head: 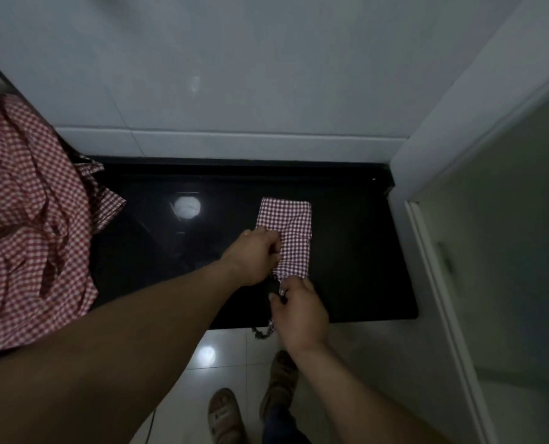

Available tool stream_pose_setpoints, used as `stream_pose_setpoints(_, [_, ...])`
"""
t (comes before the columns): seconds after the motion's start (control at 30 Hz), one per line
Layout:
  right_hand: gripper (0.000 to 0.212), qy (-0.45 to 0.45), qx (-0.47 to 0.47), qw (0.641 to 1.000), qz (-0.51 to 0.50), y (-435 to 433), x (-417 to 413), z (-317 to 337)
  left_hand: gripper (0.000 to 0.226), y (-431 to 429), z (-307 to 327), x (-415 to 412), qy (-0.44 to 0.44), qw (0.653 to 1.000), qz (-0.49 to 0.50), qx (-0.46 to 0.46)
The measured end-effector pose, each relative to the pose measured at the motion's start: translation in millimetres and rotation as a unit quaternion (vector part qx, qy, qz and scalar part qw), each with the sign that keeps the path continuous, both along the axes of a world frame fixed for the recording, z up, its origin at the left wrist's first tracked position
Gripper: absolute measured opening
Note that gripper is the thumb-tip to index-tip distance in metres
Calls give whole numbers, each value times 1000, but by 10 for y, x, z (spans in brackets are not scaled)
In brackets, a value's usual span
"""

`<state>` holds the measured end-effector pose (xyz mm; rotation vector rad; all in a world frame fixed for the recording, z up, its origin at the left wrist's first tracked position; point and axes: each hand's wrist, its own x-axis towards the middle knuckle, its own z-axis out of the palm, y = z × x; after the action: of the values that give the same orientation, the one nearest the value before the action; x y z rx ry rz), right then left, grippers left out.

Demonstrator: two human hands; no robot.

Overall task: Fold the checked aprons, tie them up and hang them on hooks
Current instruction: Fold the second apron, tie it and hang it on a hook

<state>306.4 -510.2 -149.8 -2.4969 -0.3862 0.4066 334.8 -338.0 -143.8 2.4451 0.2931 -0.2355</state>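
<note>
A glossy black counter (157,251) runs under a smooth white tiled wall (234,75), and right of its middle lies an apron (290,225), checked cloth folded into a narrow rectangle. The left hand (254,254) grips its left edge with curled fingers, while the right hand (302,312) pinches the strap (265,331) at the near end, its tail hanging over the counter's edge. A crumpled pile (26,203) of checked aprons sits at the left.
</note>
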Motion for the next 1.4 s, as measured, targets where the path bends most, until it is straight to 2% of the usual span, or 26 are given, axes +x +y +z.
stream_pose_setpoints(0.13, [28,-32,-45,997,-45,100,-143,-40,5,34,14,-15,20,999,-4,-26])
stream_pose_setpoints(0.3, [21,-6,-85,994,-73,164,-114,-12,12,85,22,-63,23,999,-21,-35])
stream_pose_setpoints(0.37, [15,33,-90,993,-65,161,-67,68,14,92,4,-85,23,999,-26,-36])
stream_pose_setpoints(0.43, [5,117,-72,989,-52,133,-8,159,12,95,-4,-95,28,998,-32,-35])
stream_pose_setpoints(0.53, [19,231,-46,972,-3,84,-49,235,9,86,4,-138,23,999,-35,-33])
stream_pose_setpoints(0.7, [21,355,40,934,3,-11,-295,364,21,110,40,-207,39,997,-69,-10])
stream_pose_setpoints(0.77, [12,403,34,914,20,-63,-335,526,33,133,92,-224,55,994,-97,6])
stream_pose_setpoints(0.87, [28,452,-17,889,79,-151,-379,744,45,136,128,-244,61,991,-115,18])
stream_pose_setpoints(0.97, [15,456,-80,870,169,-205,-457,956,45,130,119,-235,63,991,-115,16])
stream_pose_setpoints(1.07, [16,456,-106,853,232,-235,-490,1080,46,129,125,-214,71,990,-119,22])
stream_pose_setpoints(1.2, [27,485,-118,835,233,-202,-555,1176,49,121,135,-230,72,990,-121,25])
stream_pose_setpoints(1.27, [34,490,-113,836,219,-236,-554,1189,59,125,149,-269,81,986,-138,37])
stream_pose_setpoints(1.3, [35,480,-112,845,206,-255,-552,1196,68,128,154,-299,86,983,-153,48])
stream_pose_setpoints(1.33, [37,431,-115,871,204,-273,-539,1195,76,127,165,-335,92,980,-169,60])
stream_pose_setpoints(1.4, [44,261,-136,930,221,-276,-438,1145,84,111,172,-397,94,974,-189,82])
